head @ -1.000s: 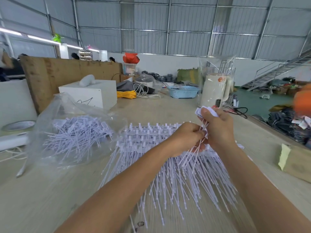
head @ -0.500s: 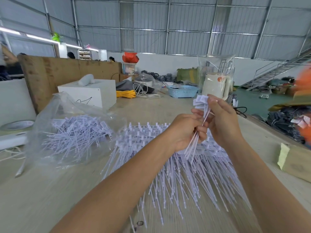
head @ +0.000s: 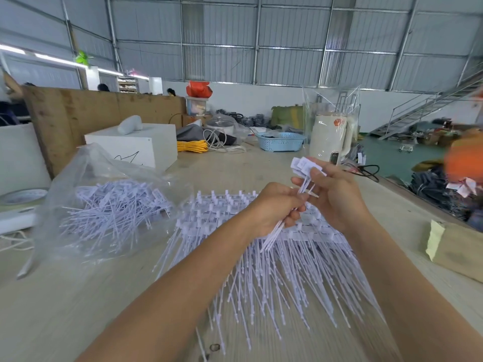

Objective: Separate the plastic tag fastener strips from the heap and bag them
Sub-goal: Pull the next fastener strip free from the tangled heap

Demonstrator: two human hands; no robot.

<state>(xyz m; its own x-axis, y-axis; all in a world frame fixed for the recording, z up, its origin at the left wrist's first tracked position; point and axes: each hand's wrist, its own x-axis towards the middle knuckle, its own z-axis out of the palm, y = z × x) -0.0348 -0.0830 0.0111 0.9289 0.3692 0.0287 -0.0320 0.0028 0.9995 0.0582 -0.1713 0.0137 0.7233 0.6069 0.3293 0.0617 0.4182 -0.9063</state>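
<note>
Head view. Both hands are raised above the surface, just right of the frame's centre. The left hand is curled around the lower stems of a small bundle of fastener strips, whose thin tails stick out below the fist. The right hand pinches the same bundle near its top, thumb and fingers closed on it; the flat white tag heads fan out above the fingertips.

The heap of white fasteners lies on the surface directly beneath the hands, filling the centre and lower centre of the frame. Its connected heads sit in rows toward the far side; its long tails spread toward the bottom edge.

The clear plastic bag lies at centre left, just beside the heap, crumpled. Loose fasteners show through the film inside it.

Further back: a white box at upper left of centre, a blue basket at upper centre, a cream kettle wrapped in clear plastic just right of the basket.
</note>
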